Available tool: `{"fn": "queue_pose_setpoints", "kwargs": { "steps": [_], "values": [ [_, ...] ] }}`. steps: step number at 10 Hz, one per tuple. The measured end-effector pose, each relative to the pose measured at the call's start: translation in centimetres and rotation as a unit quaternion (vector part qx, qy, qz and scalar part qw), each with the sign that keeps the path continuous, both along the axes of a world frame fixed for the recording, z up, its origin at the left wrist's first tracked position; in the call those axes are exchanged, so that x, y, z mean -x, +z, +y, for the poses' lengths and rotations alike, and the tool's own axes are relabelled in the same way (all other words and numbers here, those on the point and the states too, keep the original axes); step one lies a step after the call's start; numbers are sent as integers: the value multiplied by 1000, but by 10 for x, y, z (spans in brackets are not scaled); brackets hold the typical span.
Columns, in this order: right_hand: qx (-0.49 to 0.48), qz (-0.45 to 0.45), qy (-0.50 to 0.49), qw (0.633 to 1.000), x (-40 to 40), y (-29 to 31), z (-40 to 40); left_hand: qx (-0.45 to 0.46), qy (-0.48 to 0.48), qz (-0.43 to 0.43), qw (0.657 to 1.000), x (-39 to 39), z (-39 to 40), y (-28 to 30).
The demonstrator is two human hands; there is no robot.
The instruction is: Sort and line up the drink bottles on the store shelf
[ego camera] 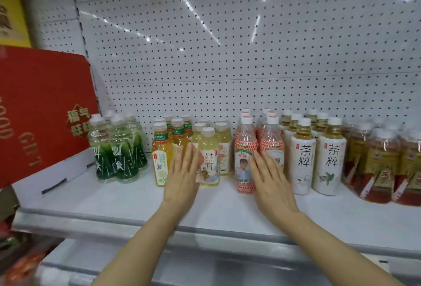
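Both hands are being held flat against the bottle fronts, fingers straight, nothing grasped. The left hand (182,173) is being laid across the seam between the orange-juice plastic bottle with the green band and white cap (160,153) and the pale yellow tea bottle with the illustrated label and white cap (208,158), fingertips reaching up near that bottle's left shoulder. The right hand (270,178) is being placed in front of the pink-netted clear bottles with white caps: the near one with the portrait label (245,155) is standing just left of the fingers, and its neighbour (272,142) is partly being covered by them.

Judged step: front bottles are being squared into an even row. For this to go well, pressure is best being applied low on the bodies, palms upright, both hands moving together, so nothing is being tipped backward into the rows behind. The pale yellow tea bottle and the portrait bottle are standing nearer than their neighbours, so these look like the ones needing a push far-ward.

The two tall white-labelled tea bottles with yellow liquid (304,155) are standing right of the right hand, already roughly level. The green-swirl clear bottles (118,149) are standing well left, beside a red gift carton (45,103). All are resting on the white metal shelf (114,199).
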State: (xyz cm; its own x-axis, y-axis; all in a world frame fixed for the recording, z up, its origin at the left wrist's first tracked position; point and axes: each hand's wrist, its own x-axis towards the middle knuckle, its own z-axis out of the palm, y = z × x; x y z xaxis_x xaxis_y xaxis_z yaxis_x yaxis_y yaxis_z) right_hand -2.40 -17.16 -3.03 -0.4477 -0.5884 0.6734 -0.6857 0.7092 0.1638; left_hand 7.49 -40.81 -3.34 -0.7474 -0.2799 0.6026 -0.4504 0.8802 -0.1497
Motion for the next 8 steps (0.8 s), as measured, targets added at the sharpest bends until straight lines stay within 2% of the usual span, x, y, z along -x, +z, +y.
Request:
{"fn": "queue_pose_setpoints", "kwargs": {
  "steps": [2, 3, 5, 7, 8],
  "values": [
    [-8, 4, 16, 1000, -20, -8, -5, -92, 63, 32, 993, -37, -40, 0],
    [-12, 14, 11, 1000, -30, -4, -13, -129, 38, 33, 990, -41, -47, 3],
    [33, 22, -41, 998, -36, 1, -29, -123, 5, 10, 992, -41, -55, 5],
    [13, -35, -111, 993, -41, -6, -14, -136, -38, -11, 990, -46, -71, 7],
    [41, -57, -151, 986, -44, 3, 10, -170, -48, -60, 983, -59, -82, 14]
  ]
}}
